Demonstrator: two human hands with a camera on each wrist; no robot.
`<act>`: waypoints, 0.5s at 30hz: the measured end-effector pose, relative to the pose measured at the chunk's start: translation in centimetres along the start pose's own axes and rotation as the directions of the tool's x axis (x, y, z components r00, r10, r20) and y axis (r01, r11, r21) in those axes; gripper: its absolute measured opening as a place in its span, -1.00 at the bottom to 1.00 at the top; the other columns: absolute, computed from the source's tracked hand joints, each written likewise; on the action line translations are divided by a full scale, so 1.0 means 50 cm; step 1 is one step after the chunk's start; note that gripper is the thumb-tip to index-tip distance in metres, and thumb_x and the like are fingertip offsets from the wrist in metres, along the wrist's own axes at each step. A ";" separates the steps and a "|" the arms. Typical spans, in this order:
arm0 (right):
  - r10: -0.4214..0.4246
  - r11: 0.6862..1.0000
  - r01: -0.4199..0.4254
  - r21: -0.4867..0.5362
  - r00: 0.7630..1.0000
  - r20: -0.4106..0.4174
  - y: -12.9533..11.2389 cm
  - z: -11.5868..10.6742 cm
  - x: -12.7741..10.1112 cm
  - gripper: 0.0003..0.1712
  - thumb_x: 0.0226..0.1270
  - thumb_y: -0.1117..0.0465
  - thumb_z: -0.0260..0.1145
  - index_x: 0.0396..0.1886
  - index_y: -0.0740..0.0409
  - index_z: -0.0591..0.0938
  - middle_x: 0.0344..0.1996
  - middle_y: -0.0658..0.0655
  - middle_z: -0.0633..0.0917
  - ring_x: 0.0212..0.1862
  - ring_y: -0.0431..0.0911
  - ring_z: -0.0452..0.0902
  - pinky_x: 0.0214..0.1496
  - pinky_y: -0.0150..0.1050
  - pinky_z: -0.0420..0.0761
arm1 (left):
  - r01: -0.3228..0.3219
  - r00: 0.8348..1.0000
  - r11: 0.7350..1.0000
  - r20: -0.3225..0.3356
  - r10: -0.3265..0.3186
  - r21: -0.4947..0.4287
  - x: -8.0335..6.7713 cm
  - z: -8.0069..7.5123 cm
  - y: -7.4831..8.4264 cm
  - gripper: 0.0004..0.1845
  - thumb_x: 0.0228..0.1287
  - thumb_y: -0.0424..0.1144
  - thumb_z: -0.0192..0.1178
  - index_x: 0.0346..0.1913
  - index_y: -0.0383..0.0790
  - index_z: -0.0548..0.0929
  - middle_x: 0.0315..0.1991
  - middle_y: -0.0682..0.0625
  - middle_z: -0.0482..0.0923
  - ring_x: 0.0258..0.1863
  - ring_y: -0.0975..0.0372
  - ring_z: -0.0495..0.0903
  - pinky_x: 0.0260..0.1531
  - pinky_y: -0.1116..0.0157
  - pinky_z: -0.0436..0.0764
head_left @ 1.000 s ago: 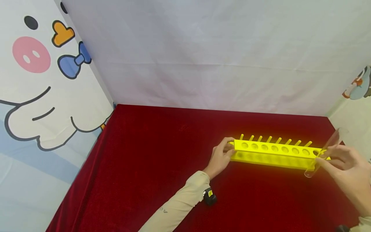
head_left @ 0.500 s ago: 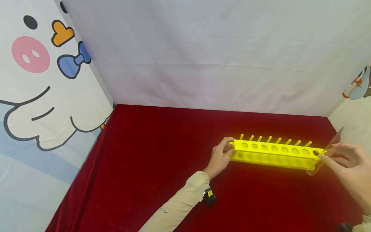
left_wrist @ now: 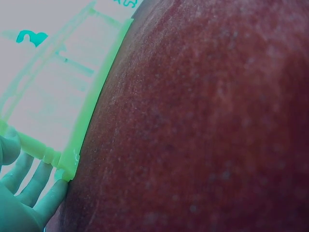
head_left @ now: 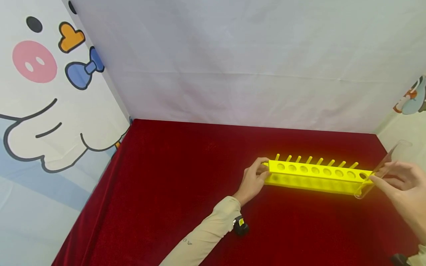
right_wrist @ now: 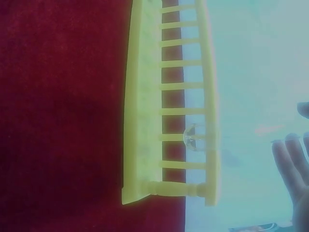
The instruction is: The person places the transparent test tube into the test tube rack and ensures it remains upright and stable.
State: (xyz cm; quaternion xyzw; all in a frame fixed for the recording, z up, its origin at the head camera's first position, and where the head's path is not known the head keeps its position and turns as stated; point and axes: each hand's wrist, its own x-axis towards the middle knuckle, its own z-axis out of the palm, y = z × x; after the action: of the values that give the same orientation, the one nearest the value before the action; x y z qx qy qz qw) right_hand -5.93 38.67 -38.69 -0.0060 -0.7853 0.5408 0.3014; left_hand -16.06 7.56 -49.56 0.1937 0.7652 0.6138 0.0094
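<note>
My left hand [head_left: 252,183] grips the left end of a long yellow test tube rack [head_left: 314,177], thumb in front. In the left wrist view, several fingers of that hand [left_wrist: 26,200] lie against the rack's end post. At the other end of the rack, my right hand [head_left: 401,184] pinches a clear glass test tube [head_left: 392,155]. The tube leans, mouth up and to the right, its rounded bottom low by the rack's front. In the right wrist view, the tube's bottom [right_wrist: 191,137] shows beside the upper board. I cannot tell whether it passes through a hole.
Dark red cloth [head_left: 186,177] covers the table. Behind it hangs a pale grey curtain [head_left: 233,66]. A printed cartoon panel [head_left: 83,122] stands at the left, another pale printed panel [head_left: 404,133] at the right. A row of yellow pegs [head_left: 321,161] rises behind the rack's holes.
My right hand and the test tube have shifted slightly right and up, and the tube's mouth has moved farther right. The left hand and the rack stay in place.
</note>
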 end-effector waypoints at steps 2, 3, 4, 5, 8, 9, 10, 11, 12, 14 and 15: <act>-0.006 1.000 0.006 0.006 1.000 -0.002 0.001 -0.001 0.002 -0.46 -0.21 0.85 0.20 -0.17 0.41 0.49 -0.38 0.04 0.60 -0.39 -0.26 0.55 -0.30 -0.58 0.54 | -0.002 1.000 1.000 -0.001 0.002 0.001 0.000 0.001 0.000 -0.62 0.30 -0.39 0.13 0.12 0.05 0.48 -0.15 -0.03 0.62 -0.16 0.27 0.58 -0.13 0.38 0.56; -0.008 1.000 0.008 -0.024 1.000 0.000 0.002 -0.002 0.003 -0.47 -0.20 0.84 0.21 -0.16 0.43 0.49 -0.38 0.02 0.60 -0.39 -0.27 0.55 -0.30 -0.58 0.54 | -0.003 1.000 1.000 -0.001 0.003 0.002 0.000 0.001 0.000 -0.62 0.30 -0.39 0.13 0.12 0.04 0.48 -0.15 -0.03 0.62 -0.16 0.27 0.58 -0.13 0.38 0.55; -0.017 0.997 0.018 -0.078 1.000 0.003 0.001 -0.002 0.003 -0.47 -0.19 0.83 0.23 -0.15 0.43 0.48 -0.37 -0.01 0.60 -0.38 -0.29 0.55 -0.30 -0.59 0.53 | -0.003 1.000 1.000 -0.002 0.003 0.001 0.000 0.001 0.000 -0.62 0.30 -0.39 0.13 0.12 0.04 0.48 -0.15 -0.03 0.62 -0.16 0.27 0.58 -0.13 0.39 0.55; -0.018 0.995 0.018 -0.099 1.000 0.003 0.001 -0.003 0.004 -0.48 -0.17 0.81 0.24 -0.15 0.41 0.49 -0.36 -0.02 0.59 -0.37 -0.29 0.54 -0.29 -0.60 0.53 | -0.005 1.000 1.000 -0.002 0.005 0.001 0.000 0.001 0.000 -0.62 0.30 -0.39 0.13 0.12 0.04 0.48 -0.15 -0.03 0.62 -0.16 0.27 0.58 -0.12 0.39 0.55; -0.020 0.980 0.022 -0.200 1.000 0.014 0.001 -0.007 0.005 -0.50 -0.09 0.73 0.30 -0.13 0.31 0.50 -0.33 -0.09 0.56 -0.34 -0.34 0.50 -0.28 -0.65 0.49 | -0.006 1.000 1.000 -0.002 0.006 0.001 -0.001 0.001 0.000 -0.62 0.30 -0.39 0.13 0.12 0.03 0.48 -0.15 -0.03 0.62 -0.16 0.28 0.58 -0.12 0.39 0.55; -0.024 0.984 0.026 -0.176 1.000 0.016 0.002 -0.008 0.007 -0.51 -0.10 0.73 0.29 -0.13 0.34 0.50 -0.33 -0.08 0.57 -0.34 -0.34 0.50 -0.28 -0.65 0.49 | -0.006 1.000 1.000 -0.002 0.006 0.000 -0.001 0.001 0.000 -0.62 0.30 -0.39 0.13 0.12 0.03 0.48 -0.15 -0.03 0.62 -0.15 0.27 0.58 -0.12 0.39 0.55; -0.030 0.985 0.032 -0.167 0.999 0.015 0.002 -0.009 0.008 -0.50 -0.10 0.73 0.29 -0.14 0.32 0.50 -0.34 -0.08 0.57 -0.34 -0.33 0.50 -0.29 -0.65 0.49 | -0.005 1.000 1.000 -0.002 0.005 0.000 -0.002 0.001 0.000 -0.62 0.30 -0.39 0.13 0.12 0.04 0.48 -0.15 -0.03 0.62 -0.15 0.28 0.58 -0.12 0.39 0.55; -0.036 0.987 0.038 -0.159 0.999 0.016 0.002 -0.009 0.010 -0.50 -0.12 0.74 0.29 -0.15 0.32 0.50 -0.36 -0.07 0.57 -0.35 -0.32 0.50 -0.29 -0.64 0.50 | -0.004 1.000 1.000 -0.001 0.004 0.000 -0.002 0.001 0.000 -0.62 0.30 -0.39 0.13 0.12 0.04 0.48 -0.14 -0.03 0.62 -0.15 0.28 0.58 -0.12 0.38 0.55; -0.045 0.989 0.047 -0.139 0.999 0.018 0.002 -0.009 0.013 -0.53 -0.14 0.76 0.28 -0.19 0.38 0.50 -0.39 -0.05 0.58 -0.36 -0.31 0.51 -0.31 -0.63 0.51 | -0.002 1.000 1.000 -0.001 0.002 0.000 -0.002 0.001 0.000 -0.62 0.31 -0.39 0.13 0.12 0.04 0.48 -0.14 -0.03 0.62 -0.15 0.28 0.58 -0.12 0.38 0.55; -0.058 0.992 0.060 -0.114 0.998 0.019 0.001 -0.009 0.019 -0.60 -0.20 0.81 0.25 -0.29 0.51 0.50 -0.46 -0.02 0.61 -0.39 -0.27 0.53 -0.33 -0.59 0.53 | -0.001 1.000 1.000 0.001 0.001 0.000 -0.003 0.001 0.001 -0.62 0.31 -0.38 0.13 0.13 0.04 0.47 -0.14 -0.03 0.61 -0.15 0.27 0.58 -0.12 0.38 0.55; -0.061 0.990 0.065 -0.126 0.998 0.030 0.000 -0.010 0.021 -0.64 -0.18 0.79 0.26 -0.32 0.53 0.49 -0.47 -0.02 0.60 -0.39 -0.28 0.52 -0.33 -0.60 0.53 | -0.001 1.000 1.000 0.001 0.001 0.000 -0.003 0.001 0.001 -0.62 0.31 -0.38 0.13 0.13 0.04 0.47 -0.14 -0.03 0.61 -0.15 0.27 0.58 -0.12 0.38 0.55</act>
State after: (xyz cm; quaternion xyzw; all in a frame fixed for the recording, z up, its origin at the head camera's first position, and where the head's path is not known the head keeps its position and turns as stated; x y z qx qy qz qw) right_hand -6.55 39.43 -38.10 0.0066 -0.8216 0.4803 0.3071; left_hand -15.86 7.58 -49.55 0.1945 0.7651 0.6138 0.0097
